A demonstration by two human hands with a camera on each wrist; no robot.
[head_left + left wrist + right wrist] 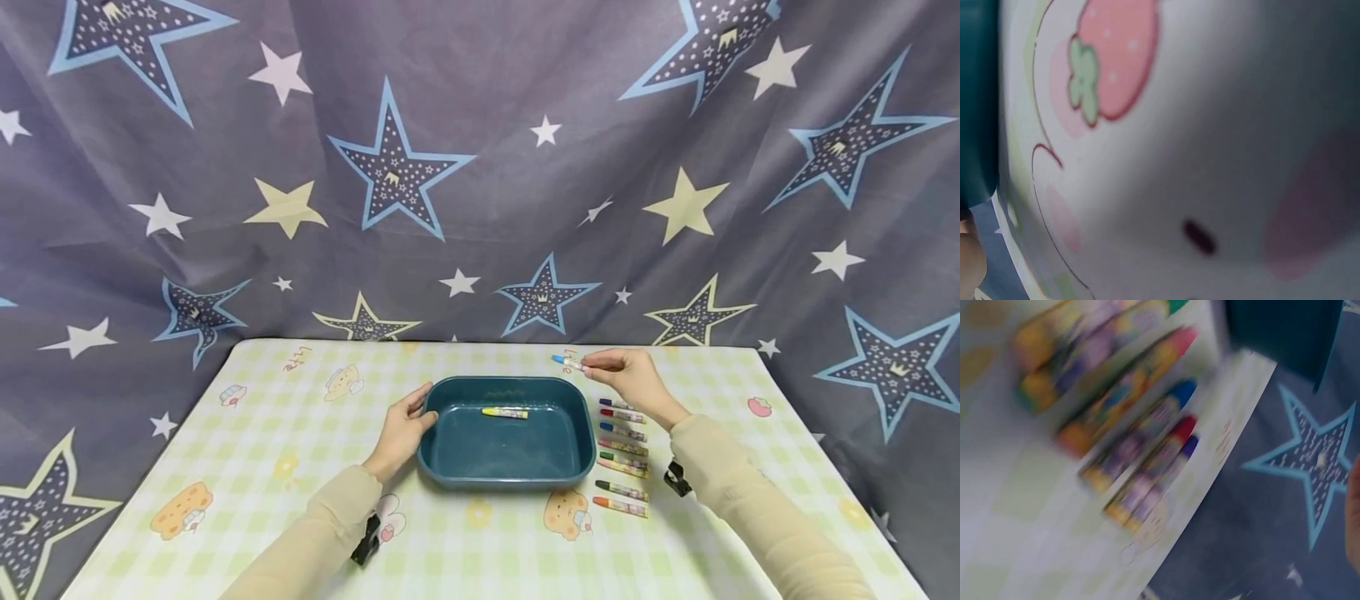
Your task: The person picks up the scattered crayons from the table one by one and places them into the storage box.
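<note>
My left hand [402,431] grips the left end of a dark teal plastic tray [506,482], its thumb over the rim and the fingers along the outside. One yellow crayon [504,412] lies inside, toward the far wall. Off the tray's far right corner, my right hand [633,379] pinches a light blue crayon [567,362] by its back end, the blue tip pointing left. Below that hand, a column of paper-wrapped crayons lies on the table right of the tray, among them a red crayon [621,415], a dark green crayon [622,490] and an orange crayon [620,507].
A green-and-white checked tablecloth [262,467] with cartoon prints covers the table. Behind its far edge hangs a grey curtain [480,208] with star patterns. The right wrist view shows several of the crayons [1141,440] up close, beside the tray's wall [1279,337].
</note>
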